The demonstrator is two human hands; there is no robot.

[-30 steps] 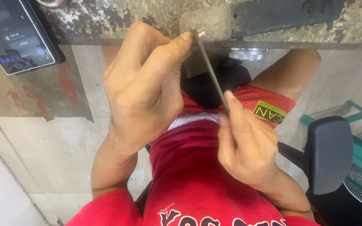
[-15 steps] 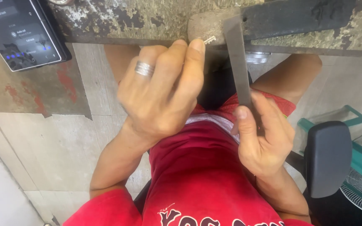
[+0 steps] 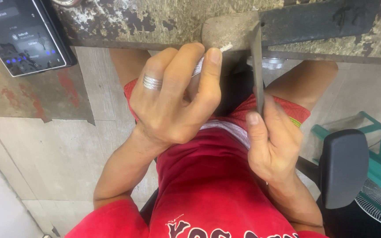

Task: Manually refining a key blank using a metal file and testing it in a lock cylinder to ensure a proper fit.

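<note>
Against the worn, pitted bench edge, the left hand pinches a small silvery metal piece, mostly hidden behind its fingers. The right hand grasps a flat dark file, its handle buried in the palm.

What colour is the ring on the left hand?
Silver, with ridged bands; the ring sits on the left hand, shown in the head view.

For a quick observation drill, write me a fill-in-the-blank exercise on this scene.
1. The left hand pinches a small silvery metal piece against the worn ____ bench peg.
2. The right hand holds a flat dark metal ____.
3. A silver ring sits on the ____ hand.

Missing: wooden; file; left
</note>
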